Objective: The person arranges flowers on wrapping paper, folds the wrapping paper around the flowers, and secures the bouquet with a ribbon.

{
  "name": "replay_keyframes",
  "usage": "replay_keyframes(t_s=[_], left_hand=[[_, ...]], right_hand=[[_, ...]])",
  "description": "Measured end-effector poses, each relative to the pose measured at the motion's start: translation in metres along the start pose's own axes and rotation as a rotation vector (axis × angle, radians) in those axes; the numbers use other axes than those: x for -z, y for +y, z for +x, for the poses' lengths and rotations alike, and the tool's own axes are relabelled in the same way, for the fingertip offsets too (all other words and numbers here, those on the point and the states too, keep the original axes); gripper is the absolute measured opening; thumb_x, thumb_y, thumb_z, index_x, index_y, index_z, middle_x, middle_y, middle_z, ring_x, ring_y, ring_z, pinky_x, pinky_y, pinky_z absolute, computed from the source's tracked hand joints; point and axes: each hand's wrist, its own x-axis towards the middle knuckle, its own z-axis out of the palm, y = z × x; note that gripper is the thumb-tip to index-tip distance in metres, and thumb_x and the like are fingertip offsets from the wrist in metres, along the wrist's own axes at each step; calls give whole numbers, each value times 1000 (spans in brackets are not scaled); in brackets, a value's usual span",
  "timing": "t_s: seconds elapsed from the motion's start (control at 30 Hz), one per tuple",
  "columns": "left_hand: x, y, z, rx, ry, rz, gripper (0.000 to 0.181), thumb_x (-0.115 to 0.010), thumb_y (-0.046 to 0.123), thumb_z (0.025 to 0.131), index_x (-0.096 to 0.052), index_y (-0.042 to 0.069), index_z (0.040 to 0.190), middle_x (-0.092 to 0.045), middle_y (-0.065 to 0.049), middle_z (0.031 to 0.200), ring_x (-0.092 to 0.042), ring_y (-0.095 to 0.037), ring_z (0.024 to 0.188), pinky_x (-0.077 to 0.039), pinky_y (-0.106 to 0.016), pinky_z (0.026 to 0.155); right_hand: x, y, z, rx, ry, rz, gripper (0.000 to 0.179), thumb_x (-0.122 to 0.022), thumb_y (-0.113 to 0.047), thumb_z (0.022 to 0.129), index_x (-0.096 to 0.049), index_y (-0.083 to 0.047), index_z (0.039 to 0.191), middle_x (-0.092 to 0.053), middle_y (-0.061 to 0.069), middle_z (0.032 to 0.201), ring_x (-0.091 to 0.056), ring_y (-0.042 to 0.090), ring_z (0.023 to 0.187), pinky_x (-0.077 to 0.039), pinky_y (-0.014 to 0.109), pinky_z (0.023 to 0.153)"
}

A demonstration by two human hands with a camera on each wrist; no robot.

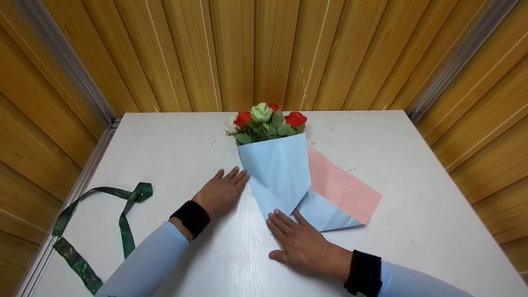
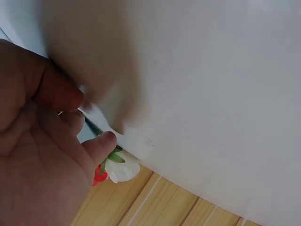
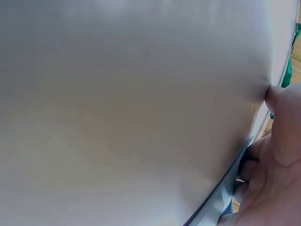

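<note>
A bouquet of red, white and pale green roses lies on the table, its lower part wrapped in light blue paper. Pink paper spreads out to the right from under the blue. My left hand is flat, its fingertips at the left edge of the blue paper. Across the wrap's narrow lower end, my right hand rests with fingers extended, pressing on the paper. The left wrist view shows a white rose beyond the fingers; in the right wrist view, a paper edge runs beside the fingers.
On the left of the white table lies a dark green ribbon, partly behind the left sleeve, with another green ribbon length below it. Wood-look panels stand along the back and both sides.
</note>
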Motion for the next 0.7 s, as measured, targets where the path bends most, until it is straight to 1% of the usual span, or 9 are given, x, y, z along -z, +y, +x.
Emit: replay_keyframes(t_s=[0.1, 0.17, 0.23, 0.4, 0.47, 0.57, 0.7], left_hand=[[1, -7, 5, 46, 3, 23, 52, -49, 6, 111, -42, 7, 162, -46, -9, 165, -43, -31, 153, -44, -57, 116], [3, -8, 8, 63, 6, 39, 53, -50, 4, 110, -42, 8, 162, -47, -8, 164, -44, -31, 153, -44, -57, 116], [5, -6, 9, 60, 1, 57, 52, -51, 4, 110, -43, 6, 161, -47, -9, 164, -44, -31, 153, -45, -57, 115], [6, 1, 10, 5, -23, 84, 50, -50, 7, 111, -42, 1, 160, -46, -14, 164, -44, -30, 152, -47, -55, 113], [6, 1, 12, 12, -25, 95, 50, -51, 7, 111, -43, 2, 160, -46, -13, 164, -45, -29, 152, -48, -53, 113], [5, -4, 17, 47, -27, 102, 50, -50, 5, 110, -44, 3, 160, -47, -11, 164, -46, -28, 152, -48, -54, 113], [5, -13, 26, 78, -60, 82, 50, -46, 3, 111, -42, 4, 161, -45, -11, 165, -43, -29, 153, -45, -57, 115]], right_hand=[[0, 0, -1, 3, 25, -1, 83, -25, -67, 109, -33, -7, 166, -31, 8, 173, -24, 23, 162, -28, 56, 126], [-1, -1, -2, 4, 41, 0, 82, -26, -66, 109, -34, -7, 165, -32, 8, 173, -25, 23, 162, -28, 56, 126], [-1, -1, -2, 7, 47, 10, 82, -27, -66, 110, -34, -7, 165, -32, 9, 172, -25, 23, 162, -27, 56, 126], [-1, 1, -2, 9, 32, 20, 82, -26, -67, 109, -33, -7, 165, -31, 9, 173, -24, 23, 162, -27, 56, 126], [-1, 1, -1, 7, 28, 17, 83, -25, -67, 109, -33, -7, 166, -31, 8, 173, -24, 23, 162, -27, 56, 127], [0, 2, -1, 6, 15, 12, 83, -24, -68, 109, -32, -8, 166, -30, 8, 173, -23, 23, 163, -27, 56, 127], [1, 2, -1, 10, 5, 28, 83, -25, -68, 109, -31, -8, 166, -30, 8, 174, -23, 23, 163, -27, 55, 127]])
